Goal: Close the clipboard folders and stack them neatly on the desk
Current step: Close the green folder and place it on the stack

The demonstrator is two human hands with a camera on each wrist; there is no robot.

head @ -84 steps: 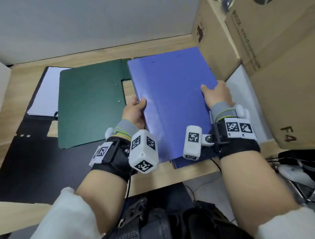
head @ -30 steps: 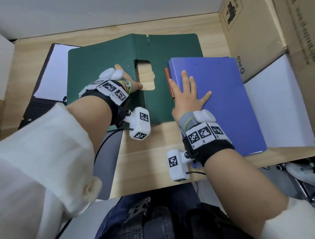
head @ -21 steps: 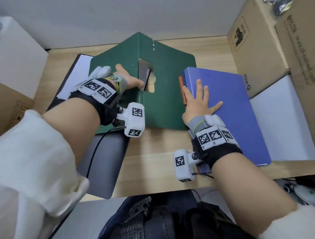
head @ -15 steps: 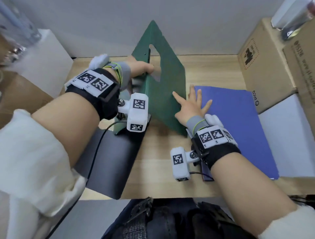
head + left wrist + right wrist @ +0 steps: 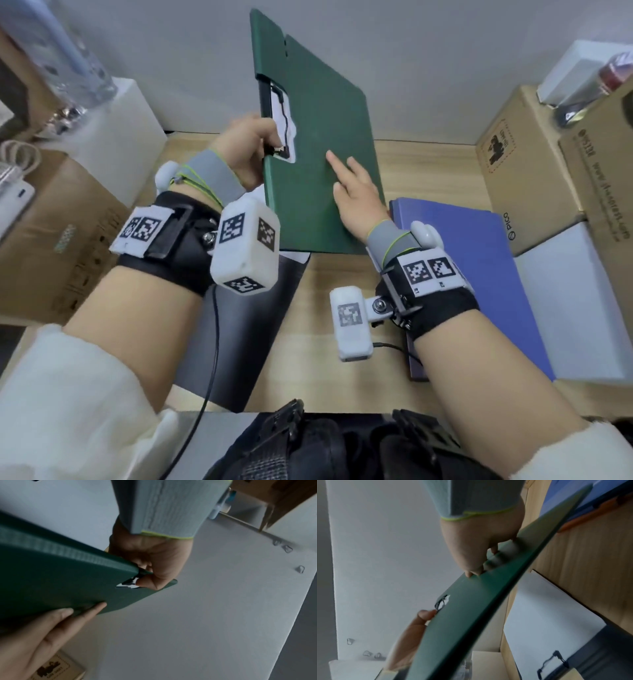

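Observation:
A green clipboard folder (image 5: 318,137) is closed and held tilted, its top raised toward the wall. My left hand (image 5: 262,145) grips its left edge beside the clip cutout, with the thumb on the front (image 5: 149,584). My right hand (image 5: 346,178) presses straight fingers flat on the front cover (image 5: 476,572). A blue folder (image 5: 479,274) lies closed on the desk (image 5: 342,342) at the right. A black folder (image 5: 246,325) lies open on the left under my left arm, with white paper and a clip (image 5: 553,660) inside.
Cardboard boxes (image 5: 527,192) stand against the right edge, next to the blue folder. A white box (image 5: 113,126) and a brown carton (image 5: 51,240) stand at the left. The wall runs close behind the green folder. An orange edge (image 5: 590,513) shows under the blue folder.
The green folder went from lying open on the desk to closed and raised off it. My right hand left the blue folder and now presses the green cover.

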